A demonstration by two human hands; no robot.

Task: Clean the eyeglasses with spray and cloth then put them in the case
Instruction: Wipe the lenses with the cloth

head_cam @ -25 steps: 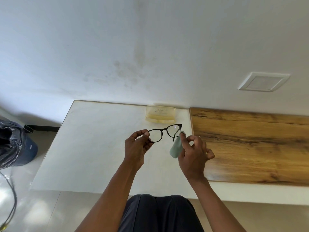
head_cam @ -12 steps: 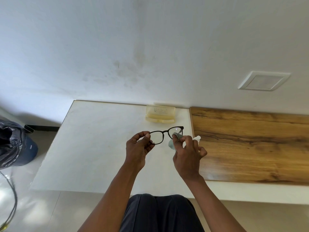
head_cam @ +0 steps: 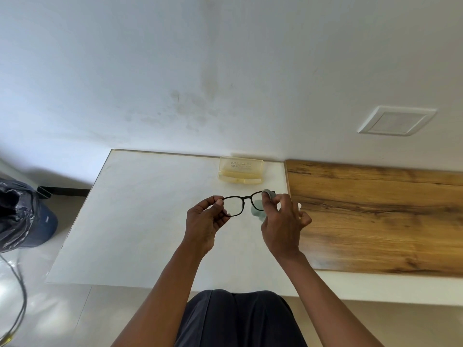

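Observation:
Black-framed eyeglasses (head_cam: 237,199) are held above the white tabletop (head_cam: 130,221). My left hand (head_cam: 204,221) pinches the frame's left end between thumb and forefinger. My right hand (head_cam: 281,221) pinches a pale green cloth (head_cam: 258,212) around the right lens, thumb on the near side. A translucent yellowish case (head_cam: 241,172) lies open at the table's back edge against the wall, beyond the glasses. A small white object (head_cam: 299,205) peeks out behind my right fingers; a spray bottle cannot be made out for certain.
A wood-grain surface (head_cam: 375,216) adjoins the white top on the right. A bin with a dark bag (head_cam: 22,216) stands on the floor at the left, with a cable (head_cam: 17,296) below it. A white wall plate (head_cam: 397,120) sits at upper right.
My right hand slid the cloth over the right lens, from hanging below the frame to wrapped around the lens. The glasses tilted more level. My left hand kept its pinch.

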